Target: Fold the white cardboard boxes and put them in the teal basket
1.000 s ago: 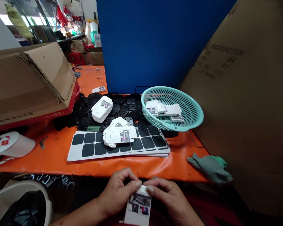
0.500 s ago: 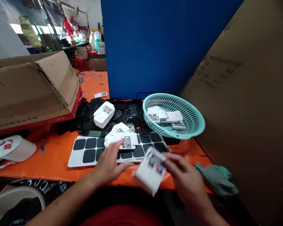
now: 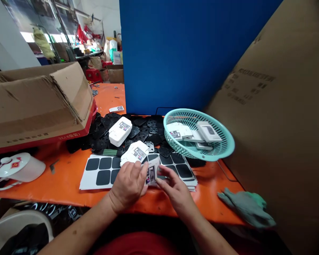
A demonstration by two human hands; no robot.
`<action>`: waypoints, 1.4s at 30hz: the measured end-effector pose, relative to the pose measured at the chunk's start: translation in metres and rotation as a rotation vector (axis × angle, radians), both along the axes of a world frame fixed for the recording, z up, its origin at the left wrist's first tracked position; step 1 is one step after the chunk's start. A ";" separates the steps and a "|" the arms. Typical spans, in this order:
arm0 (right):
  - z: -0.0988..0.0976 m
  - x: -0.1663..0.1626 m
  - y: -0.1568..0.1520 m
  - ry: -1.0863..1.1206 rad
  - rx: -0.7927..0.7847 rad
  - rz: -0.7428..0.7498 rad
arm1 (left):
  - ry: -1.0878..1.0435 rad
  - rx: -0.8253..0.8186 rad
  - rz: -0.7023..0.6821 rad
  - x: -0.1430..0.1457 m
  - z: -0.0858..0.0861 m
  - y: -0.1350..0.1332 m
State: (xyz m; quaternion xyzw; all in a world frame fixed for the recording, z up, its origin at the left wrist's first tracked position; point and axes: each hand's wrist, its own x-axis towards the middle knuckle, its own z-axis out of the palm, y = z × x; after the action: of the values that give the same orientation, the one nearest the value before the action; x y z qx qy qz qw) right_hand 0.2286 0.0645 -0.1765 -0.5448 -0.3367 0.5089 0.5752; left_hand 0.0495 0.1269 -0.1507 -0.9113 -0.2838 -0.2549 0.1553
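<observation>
My left hand [image 3: 129, 184] and my right hand [image 3: 175, 187] meet over the white sheets of black pads [image 3: 101, 171] and together pinch a flat white printed carton [image 3: 151, 173]. Just behind the hands lies a small pile of flat cartons [image 3: 135, 152]. A taller stack of cartons [image 3: 120, 131] rests on a heap of black plastic parts [image 3: 143, 129]. To the right, the teal basket [image 3: 225, 150] holds several folded white boxes [image 3: 207, 131].
An open cardboard box [image 3: 39, 102] lies on its side at the left on the orange table [image 3: 66, 180]. A white cap [image 3: 18, 168] sits at the left edge, a grey-green glove [image 3: 246, 207] at the right. A large cardboard sheet [image 3: 281, 117] and a blue panel [image 3: 180, 53] stand behind.
The folded box that my right hand held has gone into the teal basket. Both hands moved forward onto the table and took hold of a flat carton from the pile.
</observation>
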 end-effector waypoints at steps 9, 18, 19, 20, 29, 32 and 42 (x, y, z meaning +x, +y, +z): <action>0.013 -0.002 -0.017 -0.081 -0.058 0.056 | 0.002 0.086 0.016 -0.003 -0.005 -0.020; 0.012 -0.006 -0.043 0.029 -0.181 0.135 | 0.002 0.078 -0.082 0.001 -0.008 -0.040; 0.012 -0.007 -0.046 0.011 -0.166 0.163 | -0.015 0.061 -0.089 0.002 -0.010 -0.043; 0.013 -0.008 -0.047 0.005 -0.154 0.196 | -0.040 0.023 -0.090 0.003 -0.012 -0.045; 0.006 0.012 -0.056 -0.594 0.258 0.058 | -0.553 -1.420 -0.015 0.007 -0.026 -0.077; -0.016 0.012 -0.067 -0.507 0.173 -0.015 | -0.781 -1.824 -0.012 0.006 -0.034 -0.087; -0.028 -0.009 -0.092 -0.241 0.040 0.075 | -0.665 -1.715 -0.223 -0.006 -0.036 -0.086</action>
State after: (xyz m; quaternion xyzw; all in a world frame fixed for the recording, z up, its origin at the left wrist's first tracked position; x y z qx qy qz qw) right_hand 0.2199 -0.0275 -0.2043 -0.5773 -0.4335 0.4540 0.5221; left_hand 0.0438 0.0414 -0.1863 -0.6164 -0.3157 -0.2196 -0.6871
